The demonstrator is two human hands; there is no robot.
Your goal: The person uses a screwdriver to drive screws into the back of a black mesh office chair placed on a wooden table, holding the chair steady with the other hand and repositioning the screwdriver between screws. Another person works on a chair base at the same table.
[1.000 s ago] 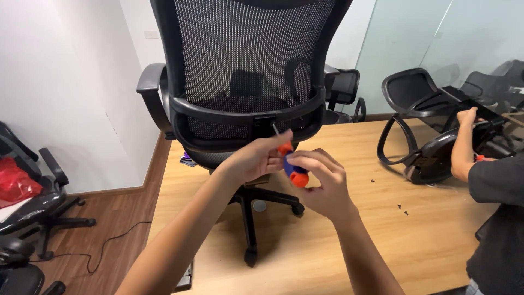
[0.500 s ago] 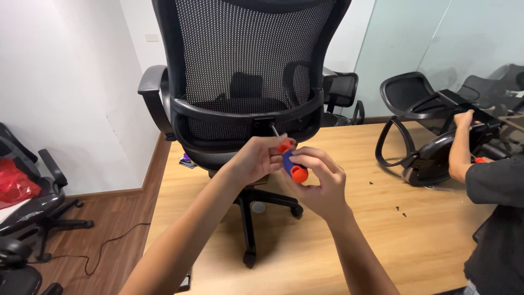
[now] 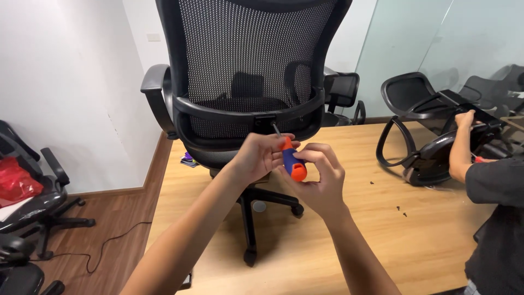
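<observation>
We grip the screwdriver (image 3: 291, 161) with both hands, left hand (image 3: 261, 155) and right hand (image 3: 319, 183) closed around its handle, so its tip meets the office chair (image 3: 248, 71) back bracket above the desk's (image 3: 349, 240) far edge.
</observation>
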